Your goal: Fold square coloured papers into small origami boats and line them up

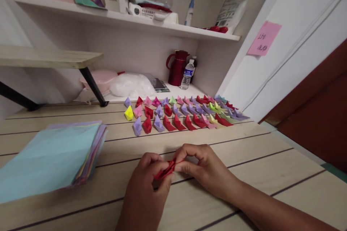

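Observation:
A small red folded paper boat (166,170) is held between my two hands, just above the slatted wooden table (114,187). My left hand (148,180) grips its near left side between thumb and fingers, hiding part of it. On the other end, my right hand (199,162) pinches the red paper with thumb and forefinger. Beyond my hands stand several finished paper boats in rows, among them a yellow boat (129,113), a red boat (147,125) and a purple boat (137,126).
To the left lies a stack of coloured paper (51,158), light blue on top. Behind it stands a small raised shelf (51,57) with black legs. A dark red jug (177,68) and a water bottle (187,75) are at the back, below a white shelf (121,20).

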Motion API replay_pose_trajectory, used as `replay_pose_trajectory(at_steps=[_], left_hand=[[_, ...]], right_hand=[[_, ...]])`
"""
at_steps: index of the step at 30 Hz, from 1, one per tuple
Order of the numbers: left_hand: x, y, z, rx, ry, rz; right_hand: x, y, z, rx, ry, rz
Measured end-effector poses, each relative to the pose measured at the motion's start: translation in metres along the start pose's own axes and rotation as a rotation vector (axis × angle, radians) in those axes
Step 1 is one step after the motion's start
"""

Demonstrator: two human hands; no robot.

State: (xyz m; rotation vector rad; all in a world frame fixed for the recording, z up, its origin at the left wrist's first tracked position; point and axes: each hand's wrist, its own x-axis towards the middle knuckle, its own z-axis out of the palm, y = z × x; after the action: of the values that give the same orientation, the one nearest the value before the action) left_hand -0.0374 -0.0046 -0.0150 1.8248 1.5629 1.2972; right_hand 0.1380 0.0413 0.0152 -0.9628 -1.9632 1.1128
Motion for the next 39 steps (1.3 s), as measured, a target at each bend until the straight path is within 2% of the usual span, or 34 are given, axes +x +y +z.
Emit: replay_pose_trajectory(at_steps=[3, 7, 9, 13, 18, 22, 33, 35, 39], left_hand=[[-0.002, 0.001, -0.004, 0.073, 0.028, 0.101], [-0.005, 0.006, -0.012, 0.216, 0.128, 0.3], [-0.005, 0.008, -0.015, 0.273, 0.169, 0.384], [-0.003, 0.007, -0.019, 0.309, 0.175, 0.527], [-0.001, 0.003, -0.022, 0.366, 0.18, 0.629], [0.001, 0.003, -0.021, 0.406, 0.172, 0.64], [-0.001, 0.007, -0.017, 0.407, 0.12, 0.612], [-0.003, 0.009, -0.012, 0.354, 0.117, 0.535], [-0.012, 0.012, 0.0, 0.177, 0.208, 0.246]], right_hand=[[-0.001, -0.002, -0.002, -0.076, 0.04, -0.146], [-0.003, -0.007, -0.003, -0.165, 0.091, -0.4], [-0.004, -0.01, -0.003, -0.177, 0.107, -0.468], [-0.007, -0.012, 0.0, -0.111, 0.134, -0.45], [-0.011, -0.01, 0.003, -0.004, 0.166, -0.296], [-0.008, -0.013, 0.001, -0.071, 0.124, -0.275], [-0.003, -0.018, -0.002, 0.092, 0.02, -0.139], [-0.002, -0.017, -0.002, 0.096, 0.003, -0.129], [-0.001, -0.017, -0.003, 0.091, -0.022, -0.112]])
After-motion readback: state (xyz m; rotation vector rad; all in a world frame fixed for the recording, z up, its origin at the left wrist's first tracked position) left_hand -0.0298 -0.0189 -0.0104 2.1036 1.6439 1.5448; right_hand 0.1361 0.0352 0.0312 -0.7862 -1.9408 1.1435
